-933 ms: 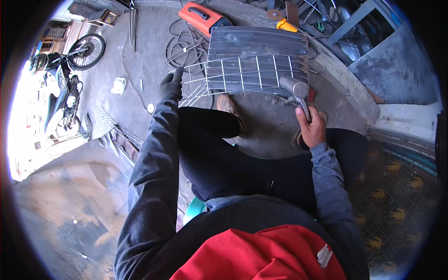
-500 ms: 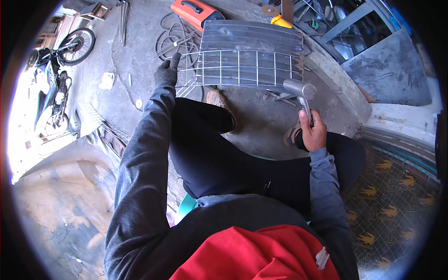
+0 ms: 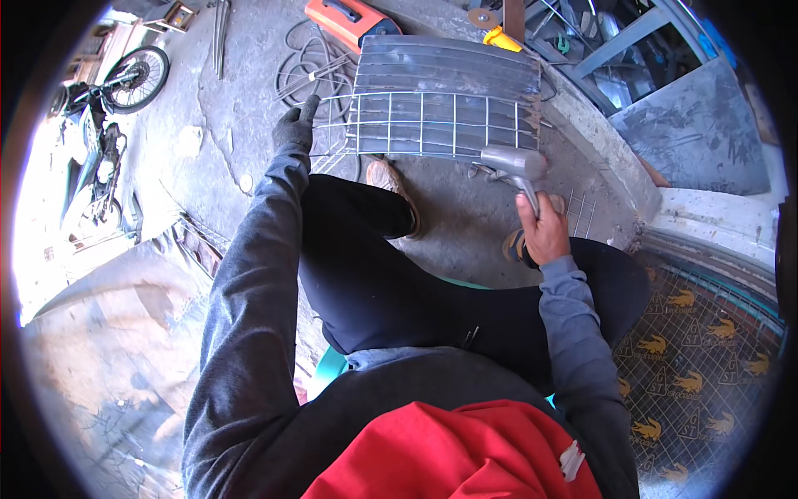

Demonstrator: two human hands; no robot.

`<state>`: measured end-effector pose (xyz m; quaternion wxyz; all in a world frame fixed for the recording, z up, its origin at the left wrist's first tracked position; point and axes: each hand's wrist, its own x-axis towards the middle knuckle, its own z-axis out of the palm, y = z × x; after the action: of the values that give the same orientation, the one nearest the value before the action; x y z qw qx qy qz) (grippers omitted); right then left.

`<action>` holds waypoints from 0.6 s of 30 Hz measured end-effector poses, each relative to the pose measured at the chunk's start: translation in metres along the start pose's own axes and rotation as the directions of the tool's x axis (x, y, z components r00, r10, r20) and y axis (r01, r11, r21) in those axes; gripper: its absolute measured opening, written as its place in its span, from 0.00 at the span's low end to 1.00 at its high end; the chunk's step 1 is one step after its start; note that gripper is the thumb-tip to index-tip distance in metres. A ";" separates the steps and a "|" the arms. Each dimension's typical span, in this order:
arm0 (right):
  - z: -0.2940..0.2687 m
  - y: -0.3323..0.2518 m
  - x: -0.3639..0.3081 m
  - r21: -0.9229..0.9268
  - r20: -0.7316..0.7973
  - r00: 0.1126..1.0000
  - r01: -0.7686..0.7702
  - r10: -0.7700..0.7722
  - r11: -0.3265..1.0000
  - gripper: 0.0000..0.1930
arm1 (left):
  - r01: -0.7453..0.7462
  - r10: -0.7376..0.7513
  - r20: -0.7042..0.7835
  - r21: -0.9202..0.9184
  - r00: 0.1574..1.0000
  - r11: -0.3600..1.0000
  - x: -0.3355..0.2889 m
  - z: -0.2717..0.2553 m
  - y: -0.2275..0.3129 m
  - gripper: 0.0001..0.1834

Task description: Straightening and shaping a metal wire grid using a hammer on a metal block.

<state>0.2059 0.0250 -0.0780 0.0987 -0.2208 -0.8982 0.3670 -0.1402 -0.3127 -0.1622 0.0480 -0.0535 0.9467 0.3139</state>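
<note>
My left hand (image 3: 293, 129), in a dark grey glove, is closed around the left end of a welded wire grid (image 3: 421, 122). The grid lies over a dark ribbed metal slab (image 3: 449, 71) on the floor. My bare right hand (image 3: 546, 231) grips a hammer (image 3: 514, 160) by its handle, thumb along the shaft. Its thick cylindrical head, slightly blurred, is at the grid's near right edge; whether it touches the wire I cannot tell. The fingers under the left glove's thumb are partly hidden.
An orange machine (image 3: 353, 23) with a black handle and coiled cable (image 3: 312, 79) stands beyond the slab. A yellow-handled tool (image 3: 501, 39) lies at its far right corner. My shoe (image 3: 391, 195) is near the slab. Metal frames (image 3: 628, 41) lean at right; a motorcycle (image 3: 104, 150) stands left.
The hammer and my right hand have moved a little to the left, toward the grid's near edge. The grid has shifted slightly left with my left hand still on it.
</note>
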 end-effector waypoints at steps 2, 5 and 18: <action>-0.004 0.000 0.001 0.016 -0.038 0.999 0.034 -0.033 0.999 0.16 | -0.019 0.019 -0.019 0.003 1.000 1.000 0.001 -0.001 0.004 0.40; -0.011 -0.006 -0.003 0.063 -0.084 0.996 0.001 0.004 0.998 0.16 | -0.020 0.020 -0.011 0.032 1.000 0.999 -0.004 -0.004 0.006 0.39; -0.004 -0.015 0.004 -0.096 -0.052 0.998 -0.036 0.031 0.995 0.19 | -0.003 0.003 -0.056 -0.003 0.998 1.000 -0.009 -0.014 0.013 0.38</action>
<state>0.1992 0.0202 -0.0644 0.1041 -0.2495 -0.9085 0.3188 -0.1342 -0.3099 -0.1427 0.0210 -0.0607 0.9473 0.3139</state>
